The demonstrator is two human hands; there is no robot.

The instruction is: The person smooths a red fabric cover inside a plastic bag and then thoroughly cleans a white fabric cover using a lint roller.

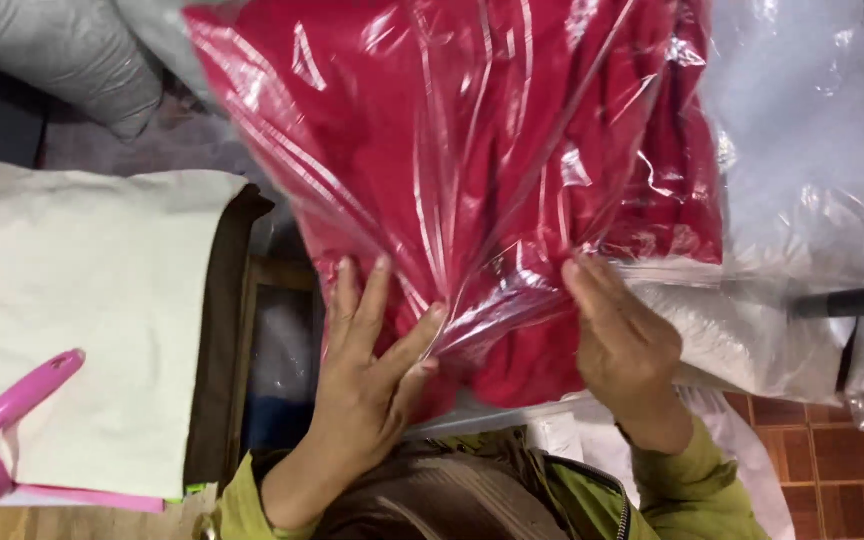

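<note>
Head view: I've got a red garment in a clear plastic bag (472,170) filling the upper centre of the frame, lower edge coming down to both hands.

Left hand (372,370), lower centre: fingers spread almost flat, palm pressed against the bag's lower left, thumb pinching a fold of film. It's bracing more than gripping.

Right hand (622,340), right of centre: fingers curled, closed on the lower right edge of the bag where the film bunches into creases.

My read: the step is flattening and squaring the bag. To do it well I'd keep the left palm flat as the anchor and pull with the right along the edge, not upward, so the film tightens without tearing. The plastic looks slippery and holds trapped air, so go slow.

Around it: cream cloth (82,290) at left, pink-handled tool (2,430) lower left, more clear bags of pale goods (812,170) at right, grey sack (62,50) upper left, tiled floor (832,450) lower right.
</note>
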